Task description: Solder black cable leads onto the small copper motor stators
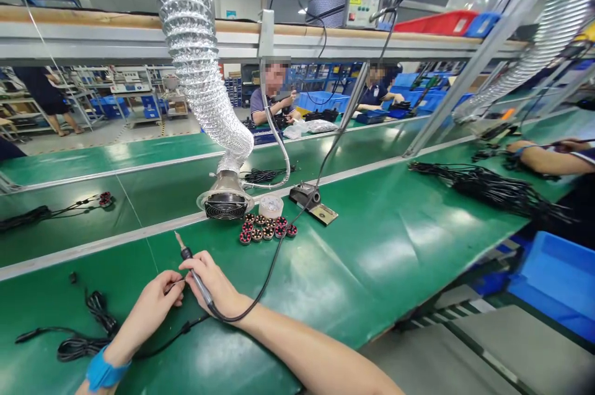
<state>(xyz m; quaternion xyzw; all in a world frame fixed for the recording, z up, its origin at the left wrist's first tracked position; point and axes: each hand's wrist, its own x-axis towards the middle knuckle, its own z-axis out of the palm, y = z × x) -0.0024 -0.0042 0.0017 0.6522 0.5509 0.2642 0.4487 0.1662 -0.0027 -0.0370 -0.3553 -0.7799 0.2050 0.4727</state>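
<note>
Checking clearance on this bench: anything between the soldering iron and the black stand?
In this view, yes: the cluster of small round parts lies between the soldering iron, in the right hand, and the black stand. The cord also crosses the stand; its height is unclear.

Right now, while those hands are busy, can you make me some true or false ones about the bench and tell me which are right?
1. The right hand holds a soldering iron. True.
2. The blue wristband is on the right wrist. False: the blue wristband is on the left wrist.
3. A white tape roll is beside some small round coil parts. True.
4. The soldering iron stand is inside a blue bin. False: the soldering iron stand is on the green bench.
5. A silver flexible duct leads down to a black grille. True.
</note>
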